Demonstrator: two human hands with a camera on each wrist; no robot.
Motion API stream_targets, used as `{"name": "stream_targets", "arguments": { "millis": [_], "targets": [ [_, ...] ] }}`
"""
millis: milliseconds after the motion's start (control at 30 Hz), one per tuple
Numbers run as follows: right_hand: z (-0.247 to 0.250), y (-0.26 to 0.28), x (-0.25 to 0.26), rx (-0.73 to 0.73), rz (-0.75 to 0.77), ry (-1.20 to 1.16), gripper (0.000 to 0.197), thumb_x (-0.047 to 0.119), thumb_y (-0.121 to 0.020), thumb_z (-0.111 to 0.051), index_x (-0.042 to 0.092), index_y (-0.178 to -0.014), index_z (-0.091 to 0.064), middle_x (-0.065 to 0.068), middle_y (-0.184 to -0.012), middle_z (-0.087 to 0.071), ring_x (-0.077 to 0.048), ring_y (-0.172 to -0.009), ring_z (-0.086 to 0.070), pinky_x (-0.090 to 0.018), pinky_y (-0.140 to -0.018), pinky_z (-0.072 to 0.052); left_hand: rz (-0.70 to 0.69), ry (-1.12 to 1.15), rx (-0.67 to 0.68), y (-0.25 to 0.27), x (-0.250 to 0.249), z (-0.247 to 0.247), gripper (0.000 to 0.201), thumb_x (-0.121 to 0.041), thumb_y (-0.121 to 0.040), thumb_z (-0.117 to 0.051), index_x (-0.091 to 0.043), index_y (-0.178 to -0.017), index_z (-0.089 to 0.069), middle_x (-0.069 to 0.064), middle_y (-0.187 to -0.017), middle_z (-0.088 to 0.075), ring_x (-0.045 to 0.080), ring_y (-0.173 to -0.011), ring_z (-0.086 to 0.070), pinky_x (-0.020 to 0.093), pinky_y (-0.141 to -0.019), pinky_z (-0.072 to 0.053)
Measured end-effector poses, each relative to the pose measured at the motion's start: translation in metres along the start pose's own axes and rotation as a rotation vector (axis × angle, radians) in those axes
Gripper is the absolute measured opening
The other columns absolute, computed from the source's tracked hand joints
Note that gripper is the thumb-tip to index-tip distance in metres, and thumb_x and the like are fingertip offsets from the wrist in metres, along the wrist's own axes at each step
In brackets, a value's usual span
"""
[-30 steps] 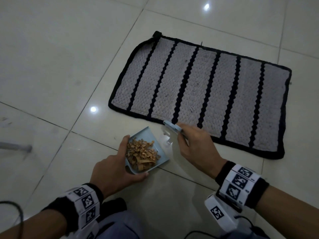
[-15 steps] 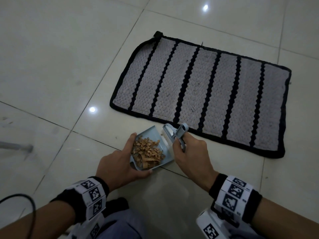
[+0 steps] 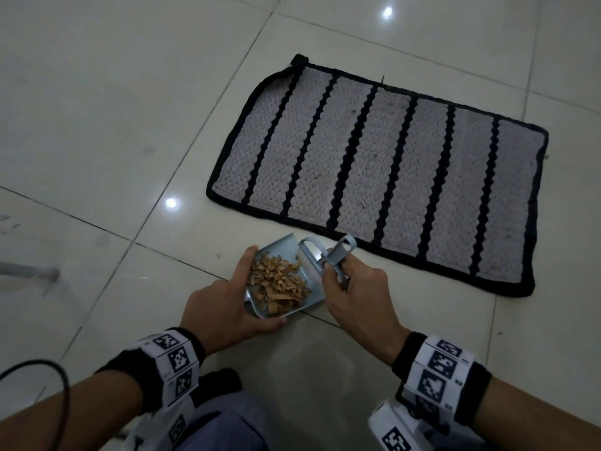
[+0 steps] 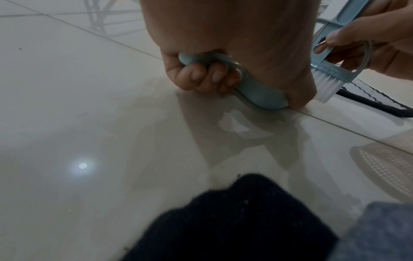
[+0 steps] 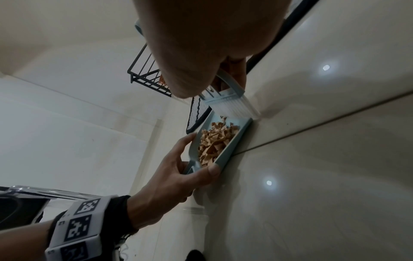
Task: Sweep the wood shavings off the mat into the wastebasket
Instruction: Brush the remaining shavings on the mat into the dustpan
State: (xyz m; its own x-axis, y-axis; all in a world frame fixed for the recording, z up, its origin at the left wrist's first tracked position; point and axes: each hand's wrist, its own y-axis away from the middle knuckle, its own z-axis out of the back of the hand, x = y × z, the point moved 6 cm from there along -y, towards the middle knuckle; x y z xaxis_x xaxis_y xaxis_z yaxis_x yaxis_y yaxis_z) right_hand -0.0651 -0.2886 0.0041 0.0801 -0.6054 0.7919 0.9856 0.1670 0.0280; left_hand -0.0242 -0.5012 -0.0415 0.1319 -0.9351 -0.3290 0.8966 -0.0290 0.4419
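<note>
A small light-blue dustpan (image 3: 313,300) sits on the tiled floor just in front of the mat (image 3: 383,164), holding a heap of tan wood shavings (image 3: 276,284). My left hand (image 3: 227,304) grips the dustpan by its handle (image 4: 257,93), thumb along the near rim. My right hand (image 3: 354,288) holds a little blue brush (image 3: 320,258); its white bristles (image 5: 234,107) stand at the pan's open lip, right of the shavings (image 5: 212,139). The grey mat with black stripes looks bare of shavings. No wastebasket shows in the head view.
Glossy cream floor tiles surround the mat. A black wire basket (image 5: 147,77) stands on the floor beyond the mat in the right wrist view. Metal furniture legs (image 4: 98,19) are off to the left. My dark clothing (image 4: 223,220) lies just behind the hands.
The right hand turned the brush upright and drew it toward the dustpan's lip. The dustpan and left hand shifted slightly right and nearer to me.
</note>
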Motion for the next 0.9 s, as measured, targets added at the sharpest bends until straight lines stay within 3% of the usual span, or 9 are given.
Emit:
{"name": "stream_targets", "arguments": {
  "millis": [233, 300, 367, 433, 533, 633, 700, 767, 900],
  "targets": [
    [0.010, -0.005, 0.000, -0.029, -0.004, -0.025, 0.011, 0.012, -0.092, -0.057, 0.008, -0.084, -0.063, -0.001, -0.053, -0.052, -0.021, -0.049, -0.048, -0.018, -0.042, -0.027, -0.045, 0.115, -0.020, -0.001, -0.009, 0.014, 0.127, -0.096, -0.045, -0.053, -0.045, -0.147, 0.002, -0.007, -0.106, -0.071, 0.016, -0.082, -0.071, 0.032, -0.071, -0.059],
    [0.021, -0.009, 0.009, -0.060, 0.029, -0.024, 0.016, 0.012, -0.092, -0.057, 0.013, -0.077, -0.057, 0.001, -0.053, -0.049, -0.020, -0.049, -0.046, -0.018, -0.042, -0.026, -0.075, 0.142, -0.026, -0.004, -0.018, 0.023, 0.125, -0.095, -0.044, -0.055, -0.046, -0.146, -0.001, -0.008, -0.106, -0.071, 0.015, -0.081, -0.071, 0.032, -0.070, -0.059],
    [0.035, -0.012, 0.020, -0.077, 0.060, -0.032, 0.021, 0.011, -0.093, -0.056, 0.018, -0.074, -0.050, -0.003, -0.053, -0.045, -0.025, -0.047, -0.042, -0.025, -0.042, -0.026, -0.102, 0.168, -0.032, -0.008, -0.032, 0.034, 0.124, -0.093, -0.044, -0.059, -0.048, -0.145, -0.004, -0.008, -0.108, -0.071, 0.015, -0.083, -0.071, 0.033, -0.071, -0.059],
    [0.058, -0.014, 0.026, -0.112, 0.063, -0.062, 0.025, 0.011, -0.095, -0.055, 0.018, -0.072, -0.046, -0.007, -0.052, -0.041, -0.027, -0.046, -0.036, -0.026, -0.043, -0.022, -0.139, 0.163, -0.029, -0.011, -0.051, 0.046, 0.125, -0.092, -0.044, -0.061, -0.049, -0.147, -0.004, -0.008, -0.110, -0.070, 0.015, -0.085, -0.071, 0.036, -0.072, -0.060],
    [0.103, -0.013, 0.020, -0.214, 0.009, -0.064, 0.031, 0.012, -0.095, -0.055, 0.012, -0.067, -0.043, -0.004, -0.050, -0.034, -0.020, -0.045, -0.029, -0.022, -0.044, -0.018, -0.233, 0.131, -0.012, -0.020, -0.094, 0.068, 0.126, -0.094, -0.042, -0.060, -0.048, -0.147, -0.007, -0.009, -0.105, -0.071, 0.012, -0.081, -0.070, 0.036, -0.070, -0.060],
    [0.156, -0.006, 0.011, -0.320, -0.015, -0.024, 0.037, 0.012, -0.094, -0.057, 0.020, -0.063, -0.038, 0.002, -0.049, -0.031, -0.021, -0.045, -0.030, -0.024, -0.044, -0.019, -0.378, 0.074, -0.009, -0.037, -0.153, 0.086, 0.122, -0.091, -0.046, -0.064, -0.043, -0.147, -0.014, -0.010, -0.110, -0.069, 0.009, -0.082, -0.069, 0.033, -0.069, -0.060],
    [0.195, 0.002, 0.005, -0.398, -0.027, 0.024, 0.038, 0.011, -0.092, -0.058, 0.024, -0.062, -0.038, -0.003, -0.049, -0.034, -0.027, -0.046, -0.033, -0.030, -0.044, -0.022, -0.467, 0.030, 0.006, -0.049, -0.196, 0.094, 0.120, -0.087, -0.049, -0.067, -0.043, -0.147, -0.013, -0.009, -0.111, -0.067, 0.012, -0.082, -0.069, 0.034, -0.067, -0.060],
    [0.235, 0.011, -0.005, -0.470, -0.053, 0.054, 0.036, 0.012, -0.092, -0.058, 0.028, -0.063, -0.043, -0.004, -0.050, -0.036, -0.024, -0.046, -0.032, -0.031, -0.045, -0.024, -0.551, -0.003, 0.036, -0.060, -0.240, 0.098, 0.121, -0.086, -0.049, -0.067, -0.042, -0.148, -0.012, -0.008, -0.113, -0.066, 0.013, -0.081, -0.068, 0.033, -0.066, -0.060],
    [0.311, 0.024, -0.029, -0.624, -0.114, 0.070, 0.023, 0.015, -0.090, -0.059, 0.005, -0.069, -0.057, -0.006, -0.052, -0.047, -0.020, -0.048, -0.038, -0.022, -0.045, -0.025, -0.697, -0.055, 0.062, -0.075, -0.334, 0.106, 0.121, -0.085, -0.049, -0.069, -0.042, -0.147, -0.013, -0.013, -0.116, -0.063, 0.013, -0.084, -0.065, 0.031, -0.072, -0.058]
  ]
}}
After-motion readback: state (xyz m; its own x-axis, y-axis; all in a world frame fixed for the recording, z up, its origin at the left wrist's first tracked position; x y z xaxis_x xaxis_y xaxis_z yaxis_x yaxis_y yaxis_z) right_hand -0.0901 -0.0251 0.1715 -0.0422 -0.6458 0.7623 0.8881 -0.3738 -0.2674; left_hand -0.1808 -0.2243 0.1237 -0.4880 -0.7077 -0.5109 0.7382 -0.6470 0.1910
